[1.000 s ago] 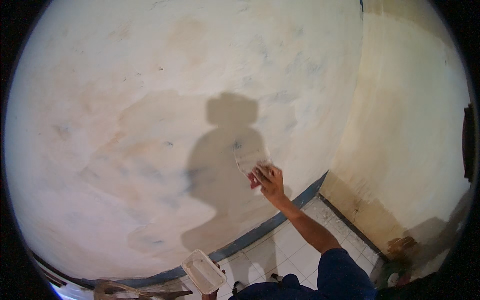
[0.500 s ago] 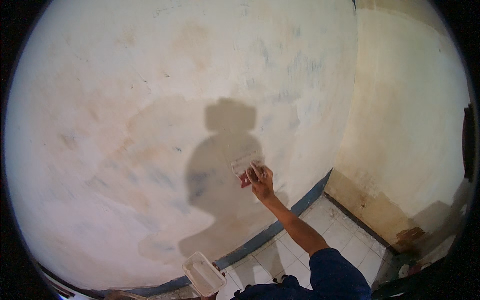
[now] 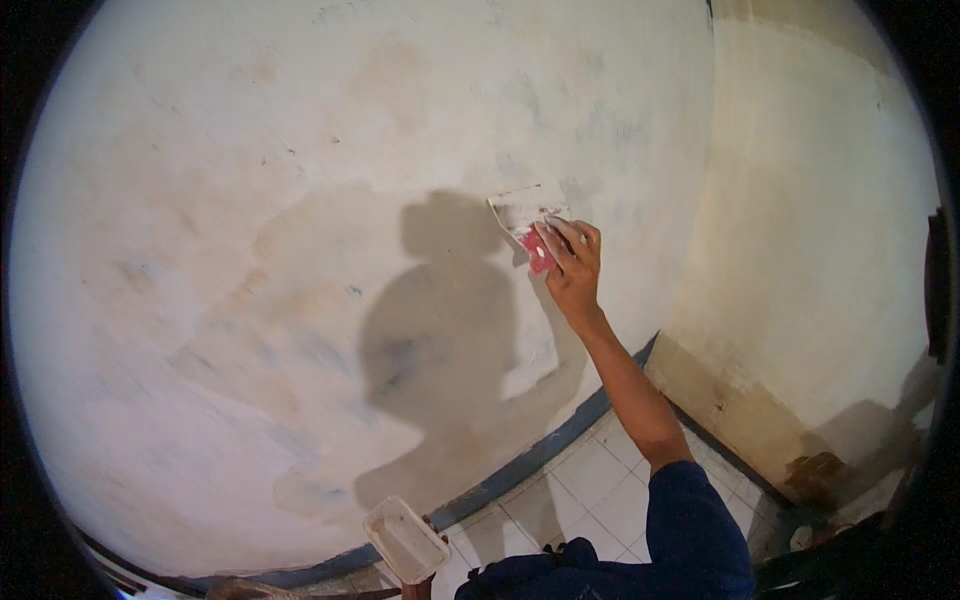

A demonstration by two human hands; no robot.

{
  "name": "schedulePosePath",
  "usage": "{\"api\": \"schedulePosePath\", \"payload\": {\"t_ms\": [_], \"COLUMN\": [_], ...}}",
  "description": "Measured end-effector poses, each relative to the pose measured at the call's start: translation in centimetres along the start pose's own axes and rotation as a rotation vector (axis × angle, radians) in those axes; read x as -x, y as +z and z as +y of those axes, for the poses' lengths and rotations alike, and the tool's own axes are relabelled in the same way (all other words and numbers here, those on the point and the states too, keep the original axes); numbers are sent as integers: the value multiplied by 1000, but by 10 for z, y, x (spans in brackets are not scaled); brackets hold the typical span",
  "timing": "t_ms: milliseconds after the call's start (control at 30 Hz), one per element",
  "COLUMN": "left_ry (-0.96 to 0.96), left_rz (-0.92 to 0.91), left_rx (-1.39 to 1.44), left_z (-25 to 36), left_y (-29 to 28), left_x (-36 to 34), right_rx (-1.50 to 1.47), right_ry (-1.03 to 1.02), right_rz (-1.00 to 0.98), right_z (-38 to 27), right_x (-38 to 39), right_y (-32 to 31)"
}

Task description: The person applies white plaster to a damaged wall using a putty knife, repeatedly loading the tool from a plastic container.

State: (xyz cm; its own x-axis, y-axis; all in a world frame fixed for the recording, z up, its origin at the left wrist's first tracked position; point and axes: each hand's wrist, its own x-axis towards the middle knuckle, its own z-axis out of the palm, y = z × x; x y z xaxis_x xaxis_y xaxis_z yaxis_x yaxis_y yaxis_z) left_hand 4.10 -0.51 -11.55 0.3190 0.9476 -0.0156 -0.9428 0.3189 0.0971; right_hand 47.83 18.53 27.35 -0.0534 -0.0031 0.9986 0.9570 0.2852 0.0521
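Scraper, just one, fills right grip; one tub, left grip.

Below the blue skirting, white floor tiles in a grid with thin dark joints. Right of the skirting, a cream side wall, with a tan stain low down and a dark brown patch farther from the skirting. Far right of the skirting and higher, a dark upright object, too dim to identify.
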Motion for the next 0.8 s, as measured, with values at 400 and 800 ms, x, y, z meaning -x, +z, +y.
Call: {"api": "schedulePosePath", "payload": {"t_ms": [400,800], "left_ry": [61,59], "left_rz": [13,-47], "left_rx": [-29,-125], "left_z": [4,7], "left_y": [-5,-6], "left_x": [-1,-2], "right_rx": [-208,-78], "right_ry": [149,19], "right_rz": [-354,-167], "right_z": [-29,-60], "right_x": [222,58], "right_y": [-34,30]}}
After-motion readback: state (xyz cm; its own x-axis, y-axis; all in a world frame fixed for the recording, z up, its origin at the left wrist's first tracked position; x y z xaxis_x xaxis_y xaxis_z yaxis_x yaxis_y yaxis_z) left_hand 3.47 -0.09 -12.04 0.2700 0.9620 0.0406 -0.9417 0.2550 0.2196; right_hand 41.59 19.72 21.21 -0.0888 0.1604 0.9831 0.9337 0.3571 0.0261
